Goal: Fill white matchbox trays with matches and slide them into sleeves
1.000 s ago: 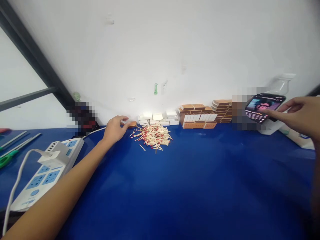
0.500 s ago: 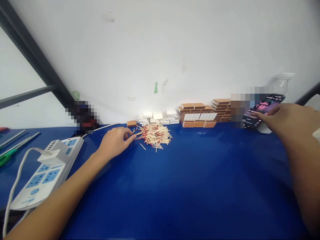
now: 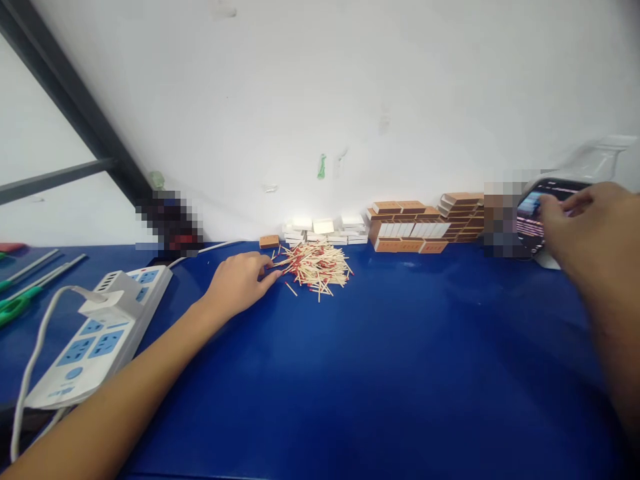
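Many loose matches point(image 3: 323, 268) with red heads lie in a pile on the blue table. At the pile's left edge rests my left hand point(image 3: 240, 280), its fingers loosely curled and the thumb apart from them; I see nothing firmly held there. A phone point(image 3: 531, 223) with a lit screen leans on a pale stand at the far right. My right hand point(image 3: 590, 220) is in front of that screen, thumb and a finger spread over it, slightly blurred. Whether the fingertips touch the glass is hard to tell.
Brown matchboxes point(image 3: 410, 245) are stacked along the wall, with white inner trays point(image 3: 324, 227) left of them. One matchbox point(image 3: 269, 241) lies apart. A power strip point(image 3: 100, 343) with a plugged-in charger and cable is at left, beside green-handled scissors point(image 3: 15, 309).
My view has shifted slightly. The phone stands more upright on its stand and its screen picture differs. My right hand has moved in front of the screen; my left hand stays by the matches.
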A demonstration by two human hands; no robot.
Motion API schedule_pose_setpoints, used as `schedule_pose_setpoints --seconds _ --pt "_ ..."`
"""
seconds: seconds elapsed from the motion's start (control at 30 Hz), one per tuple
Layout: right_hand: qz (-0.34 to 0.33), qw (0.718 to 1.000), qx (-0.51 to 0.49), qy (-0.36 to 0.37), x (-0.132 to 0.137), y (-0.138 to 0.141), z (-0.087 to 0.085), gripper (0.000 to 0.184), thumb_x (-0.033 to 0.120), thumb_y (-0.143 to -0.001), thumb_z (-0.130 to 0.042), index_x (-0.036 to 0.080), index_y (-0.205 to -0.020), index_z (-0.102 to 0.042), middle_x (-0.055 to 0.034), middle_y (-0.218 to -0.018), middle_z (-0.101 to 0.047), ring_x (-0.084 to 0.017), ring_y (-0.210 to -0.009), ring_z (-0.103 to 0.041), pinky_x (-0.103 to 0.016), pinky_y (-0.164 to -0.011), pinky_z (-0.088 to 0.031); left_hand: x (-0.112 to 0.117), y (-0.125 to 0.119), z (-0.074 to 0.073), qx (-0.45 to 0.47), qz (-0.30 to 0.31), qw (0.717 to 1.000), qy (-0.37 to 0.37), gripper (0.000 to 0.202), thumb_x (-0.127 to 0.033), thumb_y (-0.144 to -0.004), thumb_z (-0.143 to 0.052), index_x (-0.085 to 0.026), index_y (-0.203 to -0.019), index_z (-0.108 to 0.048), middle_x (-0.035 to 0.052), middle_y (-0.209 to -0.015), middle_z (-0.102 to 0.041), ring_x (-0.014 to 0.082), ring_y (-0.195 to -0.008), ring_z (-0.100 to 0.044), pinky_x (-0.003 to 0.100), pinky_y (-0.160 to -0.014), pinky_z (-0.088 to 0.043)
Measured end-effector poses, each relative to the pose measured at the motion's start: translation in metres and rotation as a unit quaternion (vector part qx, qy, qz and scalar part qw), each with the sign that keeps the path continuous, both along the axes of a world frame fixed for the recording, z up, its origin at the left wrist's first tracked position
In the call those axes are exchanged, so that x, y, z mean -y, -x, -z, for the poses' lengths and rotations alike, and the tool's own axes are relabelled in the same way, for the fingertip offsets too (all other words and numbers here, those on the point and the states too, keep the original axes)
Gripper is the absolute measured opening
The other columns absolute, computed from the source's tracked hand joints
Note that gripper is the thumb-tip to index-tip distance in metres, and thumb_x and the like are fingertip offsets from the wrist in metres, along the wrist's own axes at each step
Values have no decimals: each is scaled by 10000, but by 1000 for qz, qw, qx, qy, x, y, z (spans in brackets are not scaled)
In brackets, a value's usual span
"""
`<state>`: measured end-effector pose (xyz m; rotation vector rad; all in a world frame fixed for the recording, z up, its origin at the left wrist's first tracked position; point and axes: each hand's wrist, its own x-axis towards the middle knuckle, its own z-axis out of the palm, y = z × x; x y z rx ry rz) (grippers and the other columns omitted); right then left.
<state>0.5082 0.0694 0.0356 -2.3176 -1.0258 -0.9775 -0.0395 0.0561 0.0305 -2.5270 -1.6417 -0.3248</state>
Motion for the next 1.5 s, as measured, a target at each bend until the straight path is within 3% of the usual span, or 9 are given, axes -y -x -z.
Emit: schedule_pose_setpoints --seconds 0.13,0.27,0.53,0.73,0.97,1.1,1.23,1.37,1.5 --pt "-80 997 2 2 3 58 -12 342 469 -960 -576 173 -973 -748 -151 -808 -745 -231 -649 -533 -355 -608 -242 7 -7 5 19 48 998 -46 271 -417 -1002 -594 -213 -1069 -759 70 -982 -755 248 -893 -684 355 -732 -482" --pt "-150 988 31 24 4 89 -4 398 512 -964 -518 175 -905 -721 -141 -770 -742 -258 -670 -606 -328 -582 -235 3 -12 5 59 116 986 -102 256 -359 -1025 -573 -187 -1108 -743 86 -1045 -746 253 -988 -666 384 -859 -517" --pt "-298 949 16 103 12 139 8 353 477 -962 -543 203 -751 -619 -90 -692 -715 -242 -614 -616 -302 -573 -248 -64 -38 -22 13 80 986 -145 297 -273 -1035 -520 -184 -1246 -708 132 -1099 -669 286 -1017 -607 406 -806 -492" --pt "-346 925 -13 158 16 149 12 351 424 -968 -531 218 -685 -560 -74 -663 -685 -228 -616 -601 -318 -574 -256 -93 -53 -31 -30 93 985 -140 201 -194 -988 -556 -178 -969 -755 149 -1104 -615 300 -1029 -554 425 -843 -447" --pt "-354 915 -45 190 14 153 17 367 452 -978 -530 218 -699 -577 -74 -691 -698 -231 -638 -592 -305 -581 -247 -92 -48 -34 -58 114 981 -144 186 -189 -994 -572 -170 -1083 -733 157 -1203 -607 323 -1144 -507 437 -913 -412" --pt "-297 940 -52 161 12 122 7 323 471 -973 -564 215 -821 -688 -99 -763 -720 -237 -664 -567 -323 -618 -272 -95 -47 -29 -58 111 982 -139 151 -191 -979 -602 -173 -964 -751 155 -1145 -612 332 -1126 -510 448 -909 -409" --pt "-159 984 -40 62 12 44 -2 245 403 -914 -698 175 -989 -743 -169 -946 -735 -285 -827 -579 -364 -665 -302 -93 -47 -33 -45 103 983 -146 184 -199 -998 -577 -170 -939 -749 163 -1145 -612 333 -1118 -523 459 -901 -424" --pt "-85 992 48 -79 16 -14 3 648 451 -812 -837 90 -1313 -639 -299 -1284 -576 -370 -1200 -468 -449 -819 -347 -70 -48 -44 -28 111 982 -152 177 -223 -1011 -574 -183 -962 -739 153 -1215 -625 318 -1146 -544 462 -934 -457" --pt "-118 987 73 -76 15 -22 13 807 533 -860 -775 85 -1477 -512 -308 -1401 -467 -376 -1303 -367 -507 -920 -311 -16 -51 -42 10 188 974 -123 174 -226 -1029 -553 -160 -1009 -713 156 -1281 -656 307 -1197 -582 470 -993 -496"
